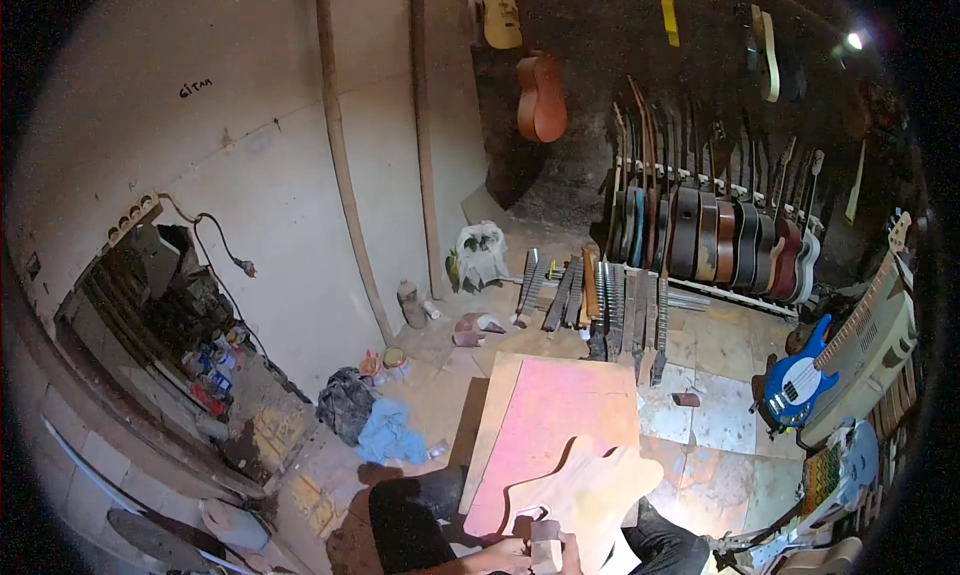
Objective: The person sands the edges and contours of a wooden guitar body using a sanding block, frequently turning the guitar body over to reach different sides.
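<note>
An unpainted pale wooden guitar body with a cutaway and a small cut-out lies over the pink board, its lower end near my legs. At the picture's lower edge, a small sanding block, brownish with a paler top, is at the body's edge near the cut-out. My left hand reaches in from the left, its fingers closed against the block's left side. Only part of my right hand shows, closed at the block's right side. The lower parts of both hands are cut off.
Guitar necks lie in rows on the tiled floor beyond the board. Several guitars stand in a rack behind them. A blue bass guitar leans at right. A blue cloth and black bag lie at left.
</note>
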The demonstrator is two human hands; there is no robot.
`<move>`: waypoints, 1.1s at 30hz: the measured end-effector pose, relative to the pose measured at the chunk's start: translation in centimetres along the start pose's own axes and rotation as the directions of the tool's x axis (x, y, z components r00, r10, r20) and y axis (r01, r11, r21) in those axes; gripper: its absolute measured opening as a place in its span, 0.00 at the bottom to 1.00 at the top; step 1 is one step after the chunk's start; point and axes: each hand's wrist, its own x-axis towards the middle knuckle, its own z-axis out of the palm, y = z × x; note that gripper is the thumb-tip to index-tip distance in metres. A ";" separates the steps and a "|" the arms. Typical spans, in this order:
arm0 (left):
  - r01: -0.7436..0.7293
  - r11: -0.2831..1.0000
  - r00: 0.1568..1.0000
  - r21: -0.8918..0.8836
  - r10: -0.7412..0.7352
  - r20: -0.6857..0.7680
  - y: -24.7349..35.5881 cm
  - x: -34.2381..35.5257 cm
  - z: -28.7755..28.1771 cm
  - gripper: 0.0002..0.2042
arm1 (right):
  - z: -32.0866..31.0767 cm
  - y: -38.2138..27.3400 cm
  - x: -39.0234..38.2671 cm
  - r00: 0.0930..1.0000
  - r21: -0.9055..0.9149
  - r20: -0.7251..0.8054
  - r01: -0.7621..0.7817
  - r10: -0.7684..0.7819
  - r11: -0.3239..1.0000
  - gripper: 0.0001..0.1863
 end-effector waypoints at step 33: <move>-0.083 0.983 0.976 0.163 0.113 -0.187 1.9 -1.0 3.2 0.10 | 1.2 -1.9 0.5 0.990 0.039 -0.047 -0.132 0.134 0.990 0.33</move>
